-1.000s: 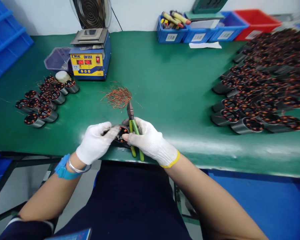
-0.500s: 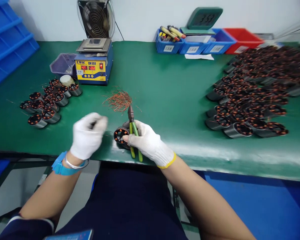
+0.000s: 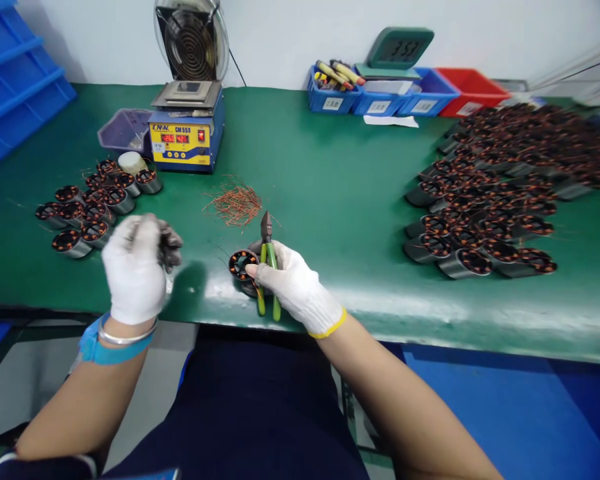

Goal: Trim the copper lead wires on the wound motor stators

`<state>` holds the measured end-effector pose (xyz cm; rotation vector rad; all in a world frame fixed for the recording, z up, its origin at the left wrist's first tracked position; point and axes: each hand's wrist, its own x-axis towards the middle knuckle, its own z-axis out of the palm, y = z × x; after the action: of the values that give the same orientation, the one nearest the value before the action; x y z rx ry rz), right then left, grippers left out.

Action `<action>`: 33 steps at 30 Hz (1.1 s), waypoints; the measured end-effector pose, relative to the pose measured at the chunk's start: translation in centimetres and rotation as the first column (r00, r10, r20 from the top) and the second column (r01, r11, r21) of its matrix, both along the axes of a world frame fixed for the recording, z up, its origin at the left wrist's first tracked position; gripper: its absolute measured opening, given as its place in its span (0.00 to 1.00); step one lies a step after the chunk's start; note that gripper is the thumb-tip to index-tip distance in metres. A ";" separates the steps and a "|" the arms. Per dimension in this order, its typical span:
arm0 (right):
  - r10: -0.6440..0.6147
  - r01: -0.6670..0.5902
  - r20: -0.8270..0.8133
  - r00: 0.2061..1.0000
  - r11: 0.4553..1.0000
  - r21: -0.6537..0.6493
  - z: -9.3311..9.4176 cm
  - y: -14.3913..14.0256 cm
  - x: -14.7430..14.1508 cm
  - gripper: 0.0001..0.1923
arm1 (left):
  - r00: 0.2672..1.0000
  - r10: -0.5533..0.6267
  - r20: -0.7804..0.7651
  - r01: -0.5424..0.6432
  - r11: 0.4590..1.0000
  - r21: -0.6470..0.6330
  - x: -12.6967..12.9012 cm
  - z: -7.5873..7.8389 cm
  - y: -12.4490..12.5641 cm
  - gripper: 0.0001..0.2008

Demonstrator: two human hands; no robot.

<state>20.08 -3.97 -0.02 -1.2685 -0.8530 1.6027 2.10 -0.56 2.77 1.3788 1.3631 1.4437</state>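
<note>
My right hand [image 3: 290,277], in a white glove with a yellow cuff edge, is closed around green-handled cutting pliers [image 3: 267,230], their jaws pointing away from me. The same hand grips a motor stator [image 3: 241,266] with copper windings, its thumb on the rim, low over the front of the bench. My left hand [image 3: 137,260], gloved in white with dirty grey fingertips, is apart from the stator, near the group of stators [image 3: 71,244] at the left. Its fingers look bent but are smeared by motion. A pile of copper wire clippings [image 3: 237,204] lies beyond the pliers.
A blue-and-yellow solder pot [image 3: 186,141] with a fan [image 3: 190,43] behind it stands at back left, beside a purple tray [image 3: 123,130]. Blue bins [image 3: 333,101], a red bin [image 3: 473,93] and a clock [image 3: 401,48] line the wall. Many stators [image 3: 465,263] crowd the right.
My left hand has moved left, away from the held stator and towards the left group. My right hand keeps its hold on the pliers and stator. The camera view has shifted slightly.
</note>
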 end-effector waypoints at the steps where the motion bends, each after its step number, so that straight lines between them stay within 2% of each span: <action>1: -0.010 0.010 -0.028 1.000 1.000 -0.011 -0.1 0.0 -0.2 0.22 | 0.997 -0.066 -0.033 0.063 0.995 -0.078 0.1 -0.3 -0.2 0.12; 3: -0.026 0.025 -0.045 0.999 0.999 -0.025 -0.2 -0.1 -0.9 0.22 | 0.967 -0.237 -0.088 0.210 0.946 -0.248 0.6 -1.3 -0.8 0.18; 6: 0.006 -0.011 -0.083 0.997 0.998 -0.064 0.1 -0.8 -1.6 0.24 | 0.949 -0.312 -0.033 0.287 0.905 -0.315 1.3 -2.3 -1.3 0.18; 8: 0.058 -0.068 -0.102 0.993 0.993 -0.101 0.5 -1.5 -1.4 0.25 | 0.919 -0.392 -0.037 0.351 0.859 -0.373 1.1 -2.3 -0.9 0.18; 10: 0.093 -0.095 -0.025 0.995 0.990 -0.100 0.8 -2.0 -0.4 0.25 | 0.832 -0.541 -0.120 0.430 0.767 -0.477 0.4 -1.6 0.2 0.19; 12: 0.116 -0.110 0.089 0.989 0.991 -0.073 1.1 -2.3 1.2 0.25 | 0.696 -0.674 -0.248 0.474 0.690 -0.547 -0.3 -0.8 1.3 0.18; 14: 0.172 -0.166 0.178 0.969 0.985 -0.046 1.3 -2.5 3.1 0.24 | 0.583 -0.735 -0.348 0.492 0.659 -0.569 -0.8 -0.3 2.1 0.18; 15: 0.218 -0.215 0.226 0.949 0.976 -0.038 1.5 -2.5 4.0 0.22 | 0.574 -0.737 -0.357 0.496 0.660 -0.564 -0.9 -0.3 2.3 0.21; 16: 0.268 -0.270 0.290 0.919 0.962 -0.033 1.8 -2.4 4.8 0.21 | 0.602 -0.727 -0.332 0.503 0.667 -0.550 -1.0 -0.4 2.4 0.25; 17: 0.318 -0.328 0.371 0.873 0.944 -0.039 2.1 -2.4 5.5 0.19 | 0.651 -0.710 -0.270 0.515 0.674 -0.530 -1.0 -0.6 2.4 0.30; 19: 0.424 -0.442 0.546 0.723 0.891 -0.106 3.1 -2.1 6.4 0.16 | 0.744 -0.664 -0.073 0.561 0.680 -0.473 -1.1 -1.3 2.1 0.40; 20: 0.462 -0.482 0.628 0.626 0.863 -0.153 3.7 -2.0 6.5 0.16 | 0.758 -0.651 0.030 0.594 0.670 -0.445 -1.1 -1.7 1.8 0.42; 22: 0.487 -0.530 0.773 0.405 0.815 -0.235 4.8 -1.6 6.3 0.18 | 0.743 -0.647 0.172 0.650 0.636 -0.417 -1.0 -2.3 1.5 0.42; 25: 0.390 -0.572 0.916 0.090 0.773 -0.274 5.7 -1.2 5.1 0.25 | 0.735 -0.637 0.235 0.667 0.614 -0.423 -0.8 -2.5 1.4 0.38; 27: 0.298 -0.605 0.953 -0.059 0.748 -0.271 5.6 -1.1 4.4 0.26 | 0.749 -0.618 0.239 0.653 0.626 -0.426 -0.6 -2.4 1.5 0.36; 30: 0.208 -0.642 0.964 -0.164 0.720 -0.264 5.2 -1.1 4.1 0.27 | 0.757 -0.606 0.244 0.645 0.633 -0.429 -0.4 -2.4 1.6 0.35; 33: 0.171 -0.666 0.968 -0.182 0.703 -0.249 5.1 -0.8 4.2 0.26 | 0.755 -0.608 0.245 0.647 0.633 -0.425 -0.3 -2.4 1.7 0.35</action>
<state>24.24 -4.81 5.09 -1.8796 -2.7054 0.4504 1.76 1.13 0.32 1.2503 0.9398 0.6080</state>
